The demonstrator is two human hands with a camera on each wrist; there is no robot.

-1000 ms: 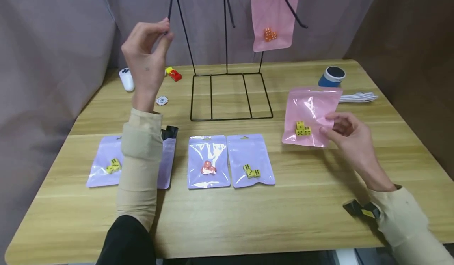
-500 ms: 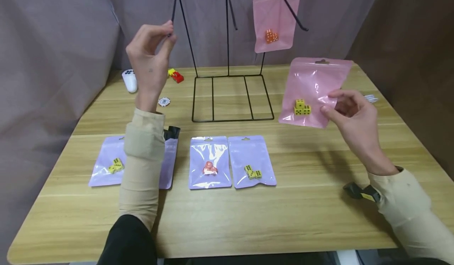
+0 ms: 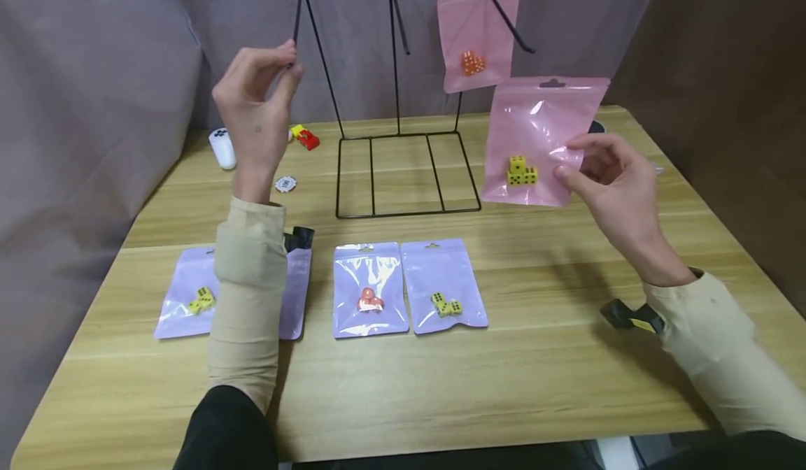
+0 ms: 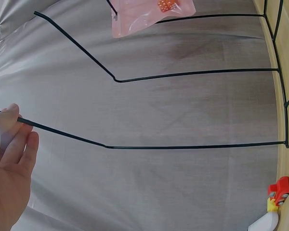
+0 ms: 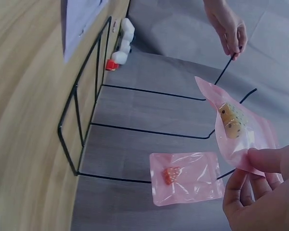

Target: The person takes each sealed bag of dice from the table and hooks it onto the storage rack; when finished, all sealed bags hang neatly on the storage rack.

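Right hand (image 3: pixel 613 176) pinching glossy pink pouch (image 3: pixel 541 138) of yellow dice (image 3: pixel 521 171), left hand (image 3: pixel 255 110) pinching rack prong (image 3: pixel 296 15)

Three lilac pouches (image 3: pixel 368 289) of dice lay in a row on the wooden table (image 3: pixel 441 386), with a white controller (image 3: pixel 222 147), toy car (image 3: pixel 308 139) and poker chip (image 3: pixel 285 184) behind.

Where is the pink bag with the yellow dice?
In the head view, the pink bag with yellow dice is held up in the right hand, just below the hanging pink bag.
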